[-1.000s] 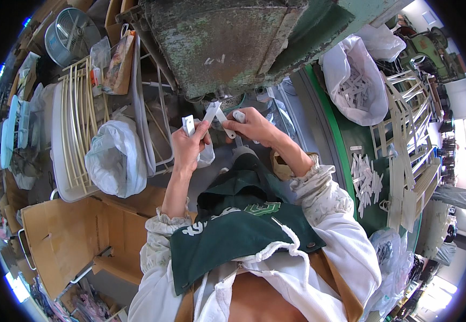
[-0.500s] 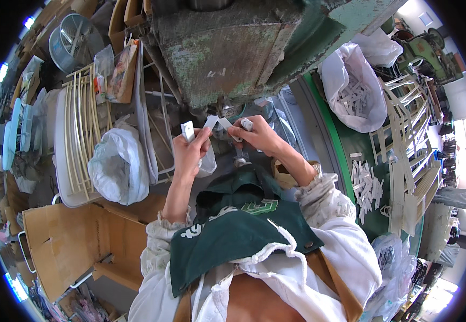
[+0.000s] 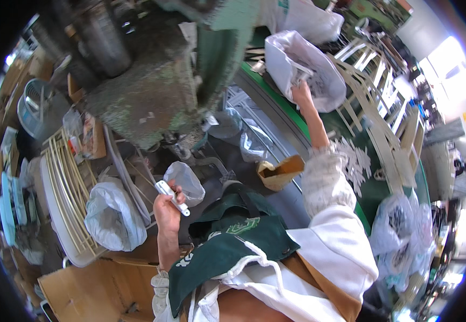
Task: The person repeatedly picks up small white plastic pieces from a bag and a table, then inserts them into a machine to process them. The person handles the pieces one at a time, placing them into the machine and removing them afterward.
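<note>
My left hand (image 3: 168, 213) is closed around a flat white strip with holes (image 3: 171, 197), which slants across my fingers near the front of my apron. Stretched far forward to the right, my right hand (image 3: 301, 92) reaches over the rim of a white sack (image 3: 280, 59) on the green-edged table. Many small pale strips (image 3: 319, 75) lie inside that sack. A light strip shows at the right fingertips, but blur hides whether they grip it.
A worn green machine (image 3: 152, 102) stands ahead. Loose pale strips (image 3: 353, 163) and long slats (image 3: 388, 145) lie on the table. At left are a white bag (image 3: 116, 214), a tub of rods (image 3: 63, 198) and a cardboard box (image 3: 93, 292). A brown container (image 3: 281, 173) stands below the table.
My hands, close together half a second ago, are now far apart. The right has swung forward and right to the sack; the left is lower and still holds a white strip. The view has turned.
</note>
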Motion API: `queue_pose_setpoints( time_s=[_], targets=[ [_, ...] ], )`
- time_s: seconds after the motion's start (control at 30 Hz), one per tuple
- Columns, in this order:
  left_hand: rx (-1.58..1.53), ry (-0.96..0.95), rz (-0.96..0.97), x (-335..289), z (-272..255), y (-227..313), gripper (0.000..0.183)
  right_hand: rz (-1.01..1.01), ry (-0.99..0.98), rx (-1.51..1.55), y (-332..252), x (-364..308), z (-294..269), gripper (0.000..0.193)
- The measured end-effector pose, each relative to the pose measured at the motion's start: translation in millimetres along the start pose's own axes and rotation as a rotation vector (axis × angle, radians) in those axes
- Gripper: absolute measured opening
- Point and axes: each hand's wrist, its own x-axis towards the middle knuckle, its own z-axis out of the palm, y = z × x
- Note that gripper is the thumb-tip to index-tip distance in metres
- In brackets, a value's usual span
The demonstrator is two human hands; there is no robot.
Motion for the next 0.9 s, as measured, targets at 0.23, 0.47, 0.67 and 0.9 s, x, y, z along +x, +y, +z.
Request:
queue_pose_setpoints(
  time_s=[0.23,0.47,0.67,0.9],
  targets=[
    [0.103,-0.075,0.096,-6,31,14,0.043,-0.066,-1.147,0.913,-192,-222,38,0.017],
    [0.115,-0.052,0.109,-5,36,12,0.044,-0.025,-1.099,0.911,-204,-246,75,0.015],
    [0.076,-0.003,0.099,-1,30,5,0.042,0.150,-1.128,0.826,-193,-250,82,0.015],
    [0.154,0.014,0.058,12,30,-6,0.032,-0.921,-0.706,-0.222,-82,-173,249,0.027]
  ],
)
